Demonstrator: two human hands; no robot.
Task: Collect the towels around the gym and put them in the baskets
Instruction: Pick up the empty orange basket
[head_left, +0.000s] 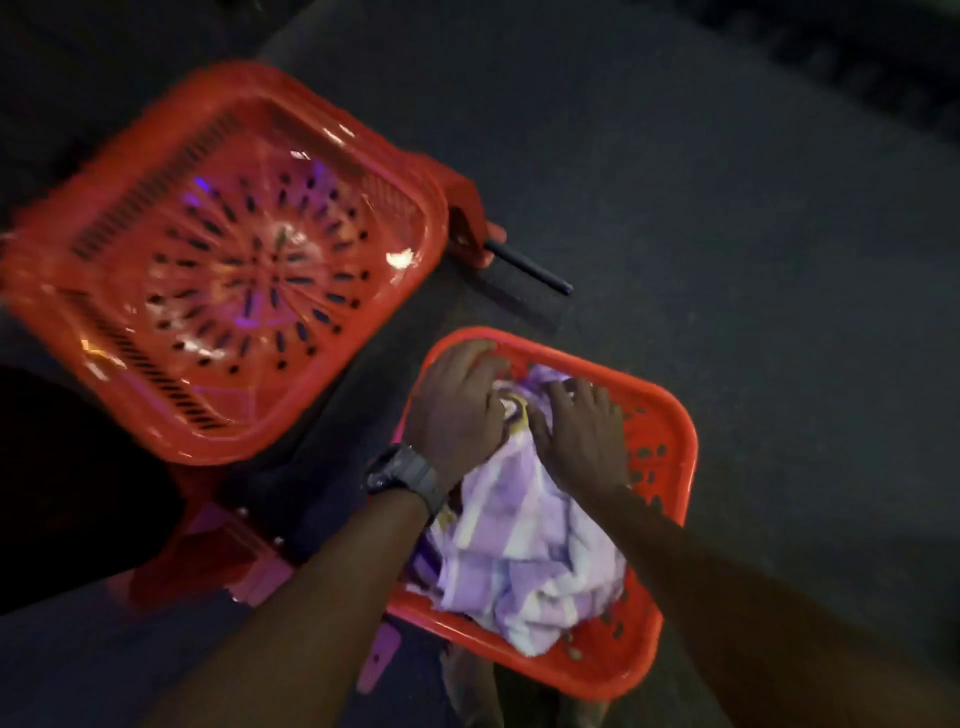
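left hand (457, 410): palm down on the far end of the towel, fingers bent over the cloth near the far-left rim of the lower basket; pressing or gripping — cannot tell which, fingertips blurred.
right hand (582, 436): just right of the left hand, palm down on the same towel, fingers spread and only lightly bent, resting flat on the cloth, nothing pinched.
towel (524, 551): purple and white striped, crumpled, under both hands and trailing back toward the wrists; lies inside the lower basket, fills most of it.
lower basket (670, 493): red plastic, perforated wall, rim around both hands; bare wall shows to the right of the right hand.
upper basket (244, 270): red plastic, slotted sides and radial holes in the base, up and left of the left hand, apart from it; no cloth visible inside; blurred.
wristwatch (402, 475): dark, on the left wrist, just behind the left hand.
black bar (530, 273): short dark rod sticking out of a red bracket beside the upper basket, beyond both hands.
floor (753, 208): dark speckled matting beyond and right of the hands.
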